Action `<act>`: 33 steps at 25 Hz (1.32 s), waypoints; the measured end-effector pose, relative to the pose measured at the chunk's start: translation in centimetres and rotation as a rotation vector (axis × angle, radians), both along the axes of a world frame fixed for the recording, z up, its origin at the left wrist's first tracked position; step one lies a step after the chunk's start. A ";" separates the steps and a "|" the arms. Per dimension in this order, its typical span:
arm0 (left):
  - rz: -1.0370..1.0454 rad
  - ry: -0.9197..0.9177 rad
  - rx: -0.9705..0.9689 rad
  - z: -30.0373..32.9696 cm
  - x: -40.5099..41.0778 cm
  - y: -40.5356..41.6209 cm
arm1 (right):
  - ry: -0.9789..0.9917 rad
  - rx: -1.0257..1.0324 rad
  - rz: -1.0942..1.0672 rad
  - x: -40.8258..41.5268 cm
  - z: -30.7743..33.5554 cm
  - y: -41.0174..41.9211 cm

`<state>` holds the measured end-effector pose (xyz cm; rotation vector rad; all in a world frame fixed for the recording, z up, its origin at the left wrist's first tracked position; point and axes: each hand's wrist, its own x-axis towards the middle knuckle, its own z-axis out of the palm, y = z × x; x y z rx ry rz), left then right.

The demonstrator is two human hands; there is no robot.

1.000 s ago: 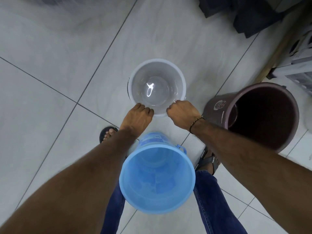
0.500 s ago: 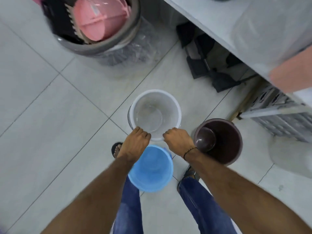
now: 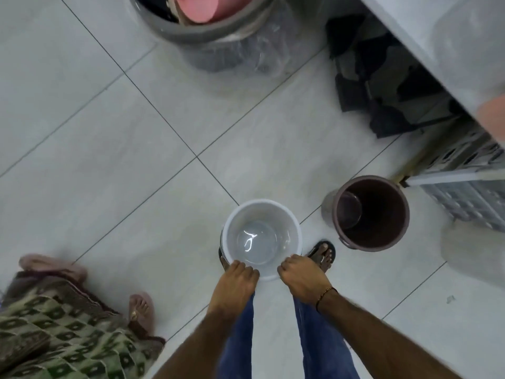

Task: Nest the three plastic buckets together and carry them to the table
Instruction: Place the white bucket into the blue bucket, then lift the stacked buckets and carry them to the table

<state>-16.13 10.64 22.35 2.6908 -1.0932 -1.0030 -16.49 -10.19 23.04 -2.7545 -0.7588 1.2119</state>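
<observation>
A white plastic bucket point(image 3: 285, 222) hangs upright in front of my legs, its mouth facing up and its inside empty. My left hand point(image 3: 235, 277) grips its near rim on the left and my right hand point(image 3: 300, 274) grips the near rim on the right. A dark brown bucket point(image 3: 375, 214) stands alone on the tiled floor to the right, apart from the white one. The blue bucket does not show; the white bucket covers the spot where it stood. The table's pale edge point(image 3: 410, 36) runs across the top right corner.
A large grey bin point(image 3: 218, 42) holding a pink item stands at the top. Dark objects point(image 3: 382, 86) lie under the table, and grey plastic crates point(image 3: 470, 192) sit at the right. Another person in a green patterned garment point(image 3: 68, 337) stands at the lower left.
The white bucket has come back toward my legs over the blue bucket's spot, and the blue one is out of sight. The view has risen. Both hands keep their grip.
</observation>
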 end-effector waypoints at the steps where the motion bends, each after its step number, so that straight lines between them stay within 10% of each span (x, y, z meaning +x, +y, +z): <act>1: -0.014 0.011 0.014 -1.8 -0.7 0.2 | 0.025 -0.027 -0.017 -0.7 -1.7 0.6; 11: 0.222 0.243 0.027 -15.0 0.8 0.2 | 0.150 -0.101 -0.233 0.3 -14.4 4.0; 15: 1.004 -0.019 -0.004 -15.7 3.2 1.2 | -0.241 0.047 -0.765 1.7 -14.9 2.1; 19: 1.721 0.769 -0.001 -17.9 4.8 2.4 | -0.085 -0.015 -1.328 3.8 -18.5 -1.2; 22: 1.636 0.830 -0.008 -18.9 3.8 3.2 | 0.223 0.189 -1.504 4.7 -20.9 -1.7; 33: 0.878 0.201 0.021 -10.1 11.3 -0.6 | 0.155 0.162 -1.651 4.6 -11.1 -5.7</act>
